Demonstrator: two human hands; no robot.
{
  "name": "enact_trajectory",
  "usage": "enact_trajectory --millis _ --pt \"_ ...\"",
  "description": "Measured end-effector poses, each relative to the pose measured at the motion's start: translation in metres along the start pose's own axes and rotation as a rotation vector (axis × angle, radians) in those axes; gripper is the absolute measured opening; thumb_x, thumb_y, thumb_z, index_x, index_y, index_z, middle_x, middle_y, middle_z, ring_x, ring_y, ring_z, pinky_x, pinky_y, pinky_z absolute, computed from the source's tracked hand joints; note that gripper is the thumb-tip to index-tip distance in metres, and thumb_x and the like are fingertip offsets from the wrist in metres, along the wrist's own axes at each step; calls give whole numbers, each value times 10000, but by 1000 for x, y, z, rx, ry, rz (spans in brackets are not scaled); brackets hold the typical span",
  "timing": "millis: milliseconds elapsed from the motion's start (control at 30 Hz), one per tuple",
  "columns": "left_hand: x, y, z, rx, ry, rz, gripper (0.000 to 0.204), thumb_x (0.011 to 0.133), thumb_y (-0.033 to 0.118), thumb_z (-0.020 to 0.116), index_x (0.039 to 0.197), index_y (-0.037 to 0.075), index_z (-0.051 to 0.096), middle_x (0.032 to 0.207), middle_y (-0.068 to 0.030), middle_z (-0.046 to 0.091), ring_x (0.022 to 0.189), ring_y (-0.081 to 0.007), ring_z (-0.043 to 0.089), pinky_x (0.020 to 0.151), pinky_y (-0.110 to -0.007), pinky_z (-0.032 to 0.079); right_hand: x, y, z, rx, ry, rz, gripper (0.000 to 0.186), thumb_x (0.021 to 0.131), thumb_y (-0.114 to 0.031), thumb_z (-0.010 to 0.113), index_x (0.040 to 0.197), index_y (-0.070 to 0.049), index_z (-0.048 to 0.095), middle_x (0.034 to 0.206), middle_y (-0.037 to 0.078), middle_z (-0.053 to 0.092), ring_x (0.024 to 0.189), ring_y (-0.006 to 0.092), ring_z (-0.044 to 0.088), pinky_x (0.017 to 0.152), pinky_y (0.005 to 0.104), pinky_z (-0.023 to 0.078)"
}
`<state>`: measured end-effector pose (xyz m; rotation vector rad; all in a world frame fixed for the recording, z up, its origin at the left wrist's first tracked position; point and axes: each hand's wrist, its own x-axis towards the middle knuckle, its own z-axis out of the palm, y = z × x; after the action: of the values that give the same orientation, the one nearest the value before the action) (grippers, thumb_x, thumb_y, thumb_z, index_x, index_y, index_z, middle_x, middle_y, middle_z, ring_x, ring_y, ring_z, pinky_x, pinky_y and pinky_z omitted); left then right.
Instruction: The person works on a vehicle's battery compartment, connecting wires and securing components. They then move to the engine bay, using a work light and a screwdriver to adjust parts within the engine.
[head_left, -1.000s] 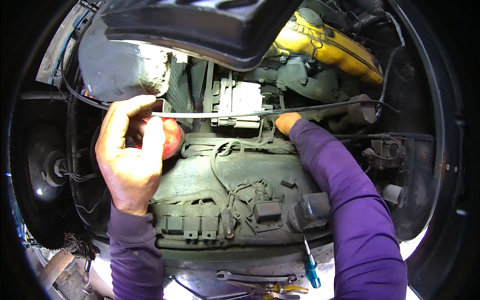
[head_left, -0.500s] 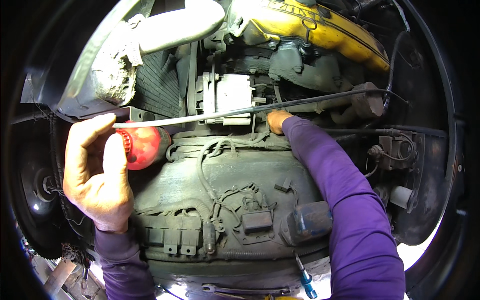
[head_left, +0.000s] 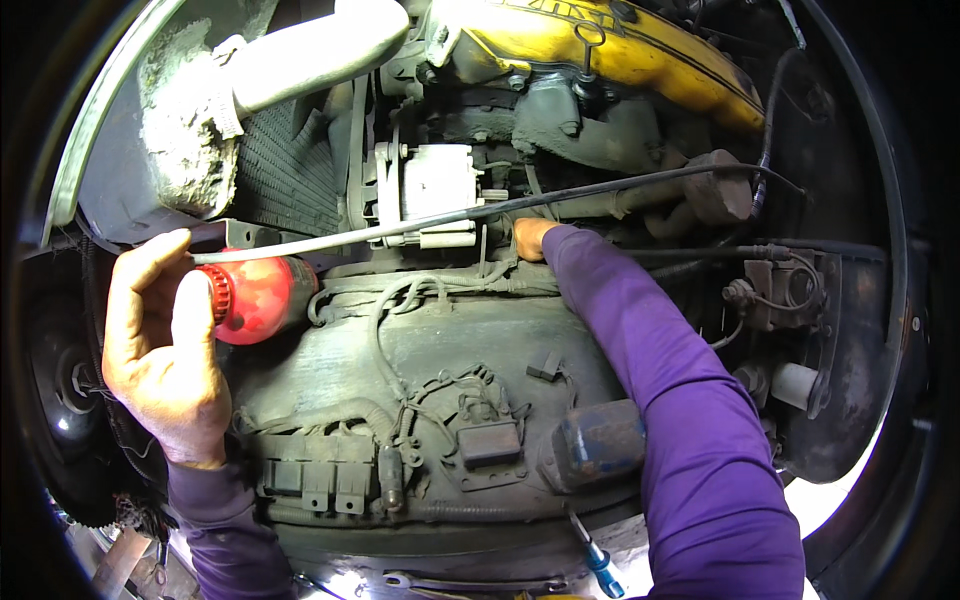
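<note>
My left hand (head_left: pixel 165 375) is curled at the near end of a long thin grey-black rod (head_left: pixel 400 229), its end between forefinger and thumb. The rod slants across the engine bay to the far right. Just beside the thumb lies a rounded red container (head_left: pixel 258 300) with a ridged red cap. My right hand (head_left: pixel 531 240) reaches down among the engine parts, right of a silver alternator (head_left: pixel 445 185). Its fingers and anything they touch are hidden below the rod.
A yellow engine cover (head_left: pixel 640 65) and a pale pipe (head_left: pixel 310 65) lie at the back. Nearer are cables, a row of black relays (head_left: pixel 318 470) and a dark box (head_left: pixel 600 445). A blue-handled screwdriver (head_left: pixel 603 572) and a wrench (head_left: pixel 470 583) lie along the front edge.
The whole view has shifted, so the scene sits farther left. Both hands and the rod keep nearly the same places against the engine.
</note>
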<state>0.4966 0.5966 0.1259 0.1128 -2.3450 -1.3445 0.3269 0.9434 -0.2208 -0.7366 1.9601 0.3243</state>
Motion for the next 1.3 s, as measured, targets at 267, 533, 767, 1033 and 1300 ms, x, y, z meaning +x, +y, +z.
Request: enact_trajectory --millis 267,533,767,1033,1300 --pt "-1 -1 0 -11 -1 8 275 977 -56 669 1251 -35 673 1111 -39 670 1000 -103 635 941 -263 508 13 15 10 268 258 167 249 918 -105 661 1085 24 793 1185 264 745 1165 387 717 952 442 579" --pt "-2 0 -1 17 -29 3 269 978 -51 670 1246 -39 669 1118 -38 660 999 -105 627 944 -265 505 32 29 20 81 129 46 231 880 -100 690 1046 15 801 1146 280 744 1136 439 716 929 458 588" --pt "-1 1 1 12 -45 -11 259 977 -56 662 1236 -39 668 1104 -35 654 982 -108 626 937 -263 502 19 19 17 387 334 237 223 853 -72 685 1020 15 804 1122 280 748 1115 434 728 901 474 597" --pt "-1 4 2 42 -59 -19 253 968 -40 681 1220 -25 677 1076 -29 649 975 -102 624 921 -258 502 9 21 4 16 145 1 307 770 -81 654 1024 -18 815 1174 252 749 1123 403 726 921 474 583" --pt "0 6 3 71 -62 10 240 964 -40 677 1204 -25 683 1064 -30 646 950 -99 615 884 -253 505 4 26 3 238 167 51 258 781 -34 655 984 39 796 1078 293 744 1064 387 753 832 456 598"
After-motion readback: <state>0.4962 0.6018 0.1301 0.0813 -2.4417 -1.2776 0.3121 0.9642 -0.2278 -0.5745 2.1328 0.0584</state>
